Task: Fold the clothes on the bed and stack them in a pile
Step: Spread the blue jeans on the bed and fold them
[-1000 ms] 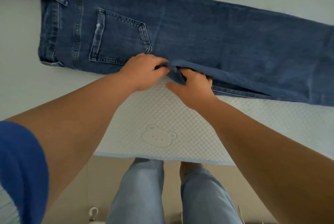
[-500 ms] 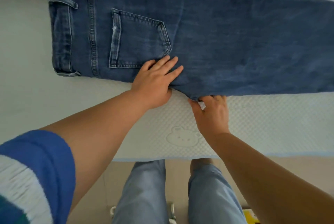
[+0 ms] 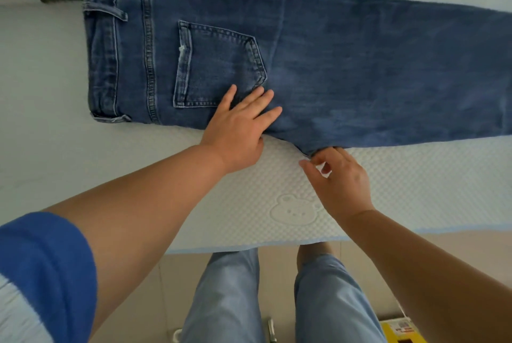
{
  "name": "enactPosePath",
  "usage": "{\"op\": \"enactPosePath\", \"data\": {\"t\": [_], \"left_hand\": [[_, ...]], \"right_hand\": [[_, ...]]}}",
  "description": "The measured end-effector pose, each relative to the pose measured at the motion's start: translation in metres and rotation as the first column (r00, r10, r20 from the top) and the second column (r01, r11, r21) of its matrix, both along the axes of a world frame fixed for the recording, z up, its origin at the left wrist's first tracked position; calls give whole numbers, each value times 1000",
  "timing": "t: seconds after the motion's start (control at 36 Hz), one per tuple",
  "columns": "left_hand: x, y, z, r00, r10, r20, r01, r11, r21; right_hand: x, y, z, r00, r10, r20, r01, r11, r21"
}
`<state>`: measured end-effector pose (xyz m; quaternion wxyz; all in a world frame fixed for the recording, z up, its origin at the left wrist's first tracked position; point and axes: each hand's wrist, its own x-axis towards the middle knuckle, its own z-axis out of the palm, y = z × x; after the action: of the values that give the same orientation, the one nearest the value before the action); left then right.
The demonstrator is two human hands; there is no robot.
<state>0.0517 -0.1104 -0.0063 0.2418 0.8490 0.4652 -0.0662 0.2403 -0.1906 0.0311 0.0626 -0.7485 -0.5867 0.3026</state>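
Pale quilted bed [image 3: 415, 190] — jeans [image 3: 360, 65] flat

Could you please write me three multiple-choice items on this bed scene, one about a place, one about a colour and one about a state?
1. Where does the left hand rest?
A. On the jeans, just below the back pocket
B. On the waistband
C. On the floor

2. What colour is the sleeve on the left arm?
A. Red
B. Blue
C. Black

3. What is the state of the right hand?
A. Lying flat, palm down, on the pocket
B. Raised well above the bed
C. Fingers curled at the near edge of the jeans, by the crotch corner

Answers:
1. A, since the straight fingers lie on the denim by the pocket's lower corner.
2. B, as the sleeve is plainly blue.
3. C, because its fingertips meet the denim's edge over the mattress pad; an actual grip cannot be told.
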Motion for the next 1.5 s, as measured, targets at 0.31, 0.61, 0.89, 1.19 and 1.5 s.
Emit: {"op": "enactPosePath", "data": {"t": [0.31, 0.61, 0.89, 1.19, 1.5], "left_hand": [[-23, -18, -10, 968, 26, -251, -24, 1000, 10], [-19, -13, -9, 951, 136, -279, -149, 988, -29], [38, -17, 14, 989, 125, 76, -126, 992, 14], [56, 29, -4, 838, 545, 30, -537, 833, -135], [65, 45, -8, 792, 595, -136, -610, 757, -235]], "right_hand": [[8, 17, -22, 868, 453, 205, -449, 891, -68], [15, 30, -37, 854, 482, 198, -484, 874, -41], [28, 82, -20, 921, 360, -147, -381, 912, -150], [48, 76, -26, 915, 383, 127, -385, 923, -6], [54, 119, -33, 964, 235, -126, -262, 926, -271]]}}
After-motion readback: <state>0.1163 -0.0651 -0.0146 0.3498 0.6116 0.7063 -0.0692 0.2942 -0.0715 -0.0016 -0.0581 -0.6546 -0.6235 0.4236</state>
